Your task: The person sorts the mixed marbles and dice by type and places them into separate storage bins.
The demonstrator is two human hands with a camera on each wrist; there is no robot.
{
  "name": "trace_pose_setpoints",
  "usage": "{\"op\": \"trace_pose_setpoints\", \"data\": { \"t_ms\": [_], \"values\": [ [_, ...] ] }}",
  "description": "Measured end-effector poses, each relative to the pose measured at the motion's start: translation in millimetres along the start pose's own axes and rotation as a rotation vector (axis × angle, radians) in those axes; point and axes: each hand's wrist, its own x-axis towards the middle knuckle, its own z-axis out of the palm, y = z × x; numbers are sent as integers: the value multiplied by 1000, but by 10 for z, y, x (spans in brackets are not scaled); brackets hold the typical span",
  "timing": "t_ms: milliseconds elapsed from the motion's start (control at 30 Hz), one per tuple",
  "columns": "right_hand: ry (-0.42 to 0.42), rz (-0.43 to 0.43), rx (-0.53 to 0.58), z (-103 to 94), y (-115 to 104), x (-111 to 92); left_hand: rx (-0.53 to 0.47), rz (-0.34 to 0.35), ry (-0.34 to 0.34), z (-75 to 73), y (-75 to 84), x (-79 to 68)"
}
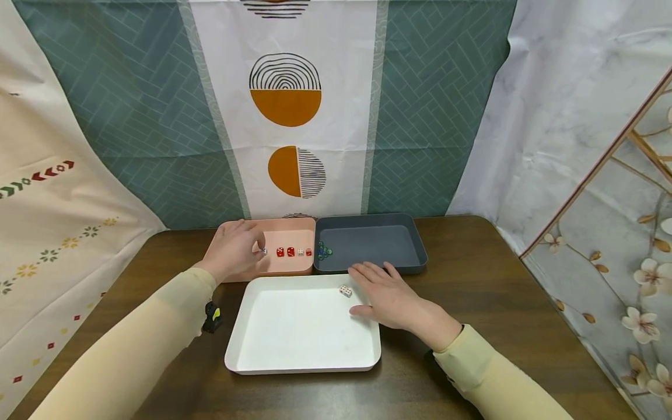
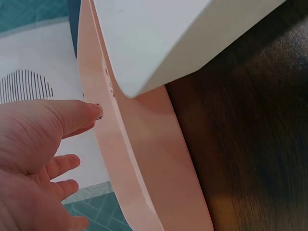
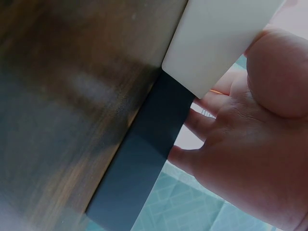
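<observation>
My left hand [image 1: 234, 248] is over the pink tray [image 1: 289, 226], pinching a small white die [image 2: 100, 115] between thumb and forefinger. Most of that die is hidden by the fingertips. To its right, two larger red dice [image 1: 286, 252], a small white die [image 1: 300, 252] and a small red die [image 1: 308, 252] lie in a row on the tray floor. My right hand [image 1: 388, 297], fingers extended, hovers over the right edge of the white tray [image 1: 304, 332]. Near its fingers, white dice [image 1: 345, 290] with dark pips sit close together in that tray's far right corner.
A dark grey tray [image 1: 375, 239] adjoins the pink one on the right. Several small green and blue pieces [image 1: 324, 251] are clustered at its left side. The trays stand on a brown wooden table [image 1: 462, 262], with patterned cloth [image 1: 420, 116] hanging behind.
</observation>
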Motion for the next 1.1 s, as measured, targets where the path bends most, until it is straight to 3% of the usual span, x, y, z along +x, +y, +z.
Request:
{"op": "trace_pose_setpoints", "data": {
  "t_ms": [233,533,800,1100],
  "values": [
    [-2,-2,11,-10,-9,-3,-30,-31,-28,39,-48,66],
    [9,-13,25,-10,-5,-19,74,-53,-57,145,-110,195],
    [-4,-10,7,-45,-24,-20,29,-126,-115,218,-72,278],
    [-4,1,-7,-26,-8,1,-64,-149,-115,290,-50,336]
  ]
}}
